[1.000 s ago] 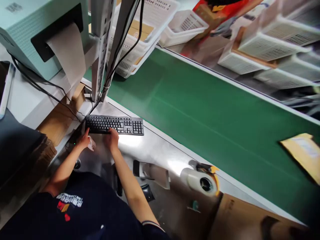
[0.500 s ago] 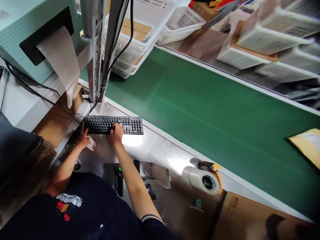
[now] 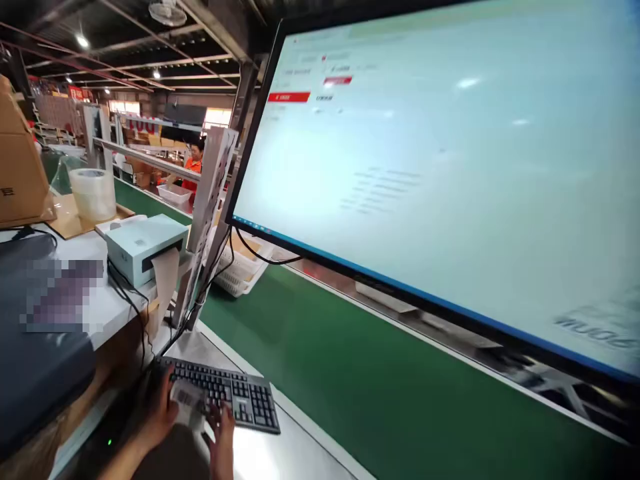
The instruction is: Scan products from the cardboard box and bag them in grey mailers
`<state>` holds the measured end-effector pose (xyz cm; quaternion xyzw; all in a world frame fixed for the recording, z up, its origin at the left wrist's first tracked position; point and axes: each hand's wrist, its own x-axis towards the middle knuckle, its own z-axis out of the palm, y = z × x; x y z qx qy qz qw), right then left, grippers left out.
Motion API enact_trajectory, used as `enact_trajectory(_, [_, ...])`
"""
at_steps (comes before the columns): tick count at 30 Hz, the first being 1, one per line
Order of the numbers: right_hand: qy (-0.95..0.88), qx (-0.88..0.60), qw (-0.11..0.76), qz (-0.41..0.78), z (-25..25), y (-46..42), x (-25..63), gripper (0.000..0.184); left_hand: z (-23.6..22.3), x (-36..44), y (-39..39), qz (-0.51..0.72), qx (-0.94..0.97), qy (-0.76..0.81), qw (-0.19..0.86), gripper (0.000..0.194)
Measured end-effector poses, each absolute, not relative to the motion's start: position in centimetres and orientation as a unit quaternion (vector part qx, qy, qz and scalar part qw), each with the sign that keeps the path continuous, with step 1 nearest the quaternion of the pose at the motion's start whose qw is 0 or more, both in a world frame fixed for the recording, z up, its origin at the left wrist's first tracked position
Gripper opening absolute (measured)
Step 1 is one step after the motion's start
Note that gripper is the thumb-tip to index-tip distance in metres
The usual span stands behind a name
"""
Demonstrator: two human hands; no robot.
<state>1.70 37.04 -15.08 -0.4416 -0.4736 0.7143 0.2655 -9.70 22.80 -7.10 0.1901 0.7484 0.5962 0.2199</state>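
Note:
A black keyboard [image 3: 255,403] lies on the metal worktop below the monitor. At its left end is my left hand [image 3: 159,415], holding a small pale label [image 3: 186,395] with dark print that looks like a barcode. The label covers part of the lower keys. My right hand [image 3: 221,430] rests at the keyboard's front edge, fingers apart and touching or just above the keys, holding nothing. Motion blurs both hands a little.
A large monitor [image 3: 400,167] fills the upper right, its screen mostly white. Behind the keyboard runs a green conveyor belt [image 3: 310,360]. To the left stand a label printer [image 3: 145,243], a tape roll [image 3: 93,193] and a cardboard box [image 3: 20,160]. A metal post [image 3: 207,193] carries hanging cables.
My view has tilted up from the worktop, bringing the monitor into sight. My hands stay at the keyboard. The label now overlaps the keys instead of hanging in front of them.

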Motion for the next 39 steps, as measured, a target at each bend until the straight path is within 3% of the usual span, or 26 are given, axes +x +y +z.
enact_trajectory(2, [-0.479, -0.422, 0.272, 0.72, -12.3, 36.6, 2.0, 0.086, -4.3, -9.0, 23.9, 0.633, 0.209, 0.711, 0.224, 0.088])
enact_trajectory(8, [-0.521, -0.345, 0.417, 0.66, -0.6, 36.2, 3.4, 0.083, 4.2, -6.6, 24.3, 0.758, 0.18, 0.557, 0.288, 0.099])
enact_trajectory(15, [-0.515, -0.294, 0.517, 0.617, 5.1, 35.0, 5.6, 0.059, 9.5, -3.8, 23.6, 0.805, 0.176, 0.503, 0.26, 0.077])
enact_trajectory(17, [-0.517, -0.283, 0.54, 0.6, 6.3, 34.6, 5.6, 0.057, 10.4, -3.6, 23.6, 0.803, 0.199, 0.508, 0.238, 0.062])
enact_trajectory(21, [-0.511, -0.289, 0.558, 0.587, 9.0, 33.1, 6.2, 0.051, 12.2, -3.3, 23.0, 0.765, 0.251, 0.571, 0.159, 0.009])
enact_trajectory(25, [-0.509, -0.289, 0.579, 0.568, 11.0, 31.5, 7.8, 0.048, 13.8, -2.6, 22.1, 0.723, 0.303, 0.597, 0.172, 0.013])
enact_trajectory(28, [-0.503, -0.296, 0.582, 0.566, 11.6, 30.7, 8.8, 0.047, 14.3, -1.8, 22.0, 0.731, 0.301, 0.571, 0.222, 0.031])
enact_trajectory(33, [-0.497, -0.309, 0.556, 0.59, 12.2, 29.9, 9.6, 0.046, 14.4, -1.2, 21.8, 0.731, 0.298, 0.574, 0.218, 0.036])
enact_trajectory(39, [-0.511, -0.302, 0.558, 0.58, 7.0, 32.4, 10.3, 0.035, 14.1, -1.5, 21.7, 0.72, 0.306, 0.595, 0.184, 0.039])
